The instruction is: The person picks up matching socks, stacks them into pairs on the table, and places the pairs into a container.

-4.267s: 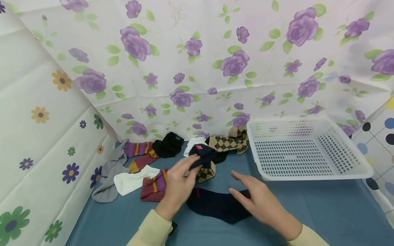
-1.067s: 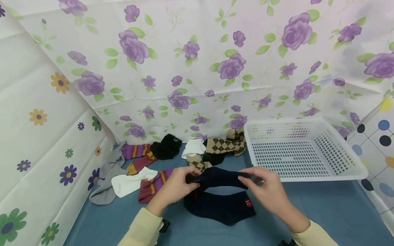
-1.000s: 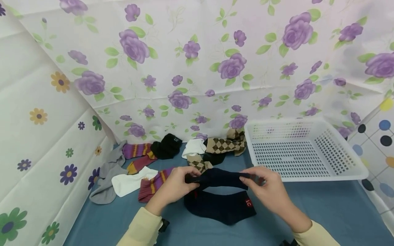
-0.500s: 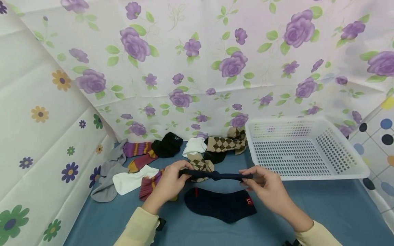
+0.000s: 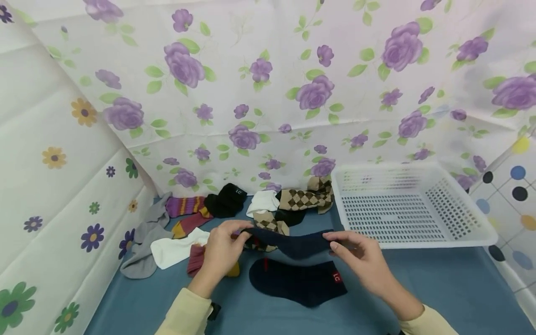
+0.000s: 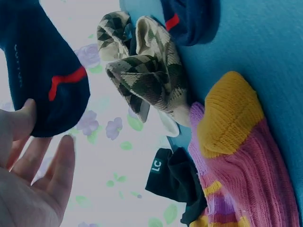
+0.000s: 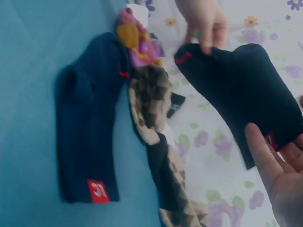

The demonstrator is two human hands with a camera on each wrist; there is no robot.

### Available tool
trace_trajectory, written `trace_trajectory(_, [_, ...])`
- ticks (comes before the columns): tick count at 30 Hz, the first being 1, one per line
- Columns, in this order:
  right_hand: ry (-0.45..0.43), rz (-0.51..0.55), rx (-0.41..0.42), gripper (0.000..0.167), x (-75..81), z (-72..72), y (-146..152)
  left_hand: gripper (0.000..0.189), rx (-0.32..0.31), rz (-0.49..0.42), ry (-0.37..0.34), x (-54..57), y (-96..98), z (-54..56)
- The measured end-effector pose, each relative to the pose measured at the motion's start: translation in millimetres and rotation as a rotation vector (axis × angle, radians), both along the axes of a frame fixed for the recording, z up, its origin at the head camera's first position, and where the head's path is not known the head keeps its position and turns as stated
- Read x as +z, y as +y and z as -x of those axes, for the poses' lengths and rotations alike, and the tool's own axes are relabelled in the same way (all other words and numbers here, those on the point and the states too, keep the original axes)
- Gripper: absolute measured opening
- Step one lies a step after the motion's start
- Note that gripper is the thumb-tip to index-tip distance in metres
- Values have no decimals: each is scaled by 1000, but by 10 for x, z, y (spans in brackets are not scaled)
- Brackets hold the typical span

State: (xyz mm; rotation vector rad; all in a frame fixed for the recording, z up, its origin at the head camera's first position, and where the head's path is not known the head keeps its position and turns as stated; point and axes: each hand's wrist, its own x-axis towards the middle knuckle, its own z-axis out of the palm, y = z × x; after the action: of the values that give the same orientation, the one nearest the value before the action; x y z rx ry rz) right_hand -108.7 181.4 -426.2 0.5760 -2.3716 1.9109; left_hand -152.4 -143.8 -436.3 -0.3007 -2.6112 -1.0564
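Observation:
Both hands hold a navy sock stretched sideways in the air. My left hand pinches its toe end between thumb and fingers; a red stripe crosses that toe in the left wrist view. At the cuff end, my right hand pinches the edge, its thumb beside a red label in the right wrist view. Just below, nearer me, a matching navy sock lies flat on the blue cloth, toe to the left, with a red LC label on its cuff. The left hand partly covers a striped maroon sock.
Beyond the hands lie brown checked socks, a white sock and a black sock. A grey sock and another white sock are at left. A white plastic basket stands at back right.
Earlier the left hand alone held the sock bunched up, the right hand loose over the lying one. Now both hands stretch it; since half a second ago it has turned from edge-on to showing its side.

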Motion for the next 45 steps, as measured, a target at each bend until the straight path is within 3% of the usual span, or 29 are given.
trace_trajectory(2, [5, 7, -31, 21, 12, -39, -62, 14, 14, 9, 56, -9, -12, -16])
trace_trajectory(4, [35, -7, -73, 20, 32, -71, -125, 14, -14, -36, 70, -21, -20, -21])
trace_trajectory(9, [137, -57, -176, 21, 77, -98, -193, 15, -137, -240, -24, -29, -29, -25])
trace_trajectory(11, [156, -82, -201, 22, 53, -86, -180, 19, -184, -254, -29, -27, -42, -36])
trace_trajectory(17, [242, -212, -171, 21, -153, -37, -107, 26, -296, -68, 79, -28, -93, -68])
trace_trajectory(21, [342, -319, -130, 25, -248, -50, -96, 27, -337, 28, 55, -53, -111, -120])
trace_trajectory(24, [382, -373, -127, 27, -295, -57, -87, 29, -315, 27, 42, -82, -102, -140])
trace_trajectory(29, [416, -459, -149, 33, -426, -102, -61, 9, -189, 48, 90, -162, -22, -141])
trace_trajectory(33, [475, -465, -152, 37, -550, -136, -41, 17, -113, 66, 42, -201, 32, -193])
trace_trajectory(37, [571, -460, -177, 39, -600, -114, -25, 23, -49, 37, -15, -164, 48, -205])
trace_trajectory(41, [634, -457, -204, 40, -605, -93, -13, 27, -36, -3, 8, -152, 42, -191])
trace_trajectory(45, [646, -454, -187, 42, -601, -84, -6, 30, -83, -12, 30, -187, 62, -174])
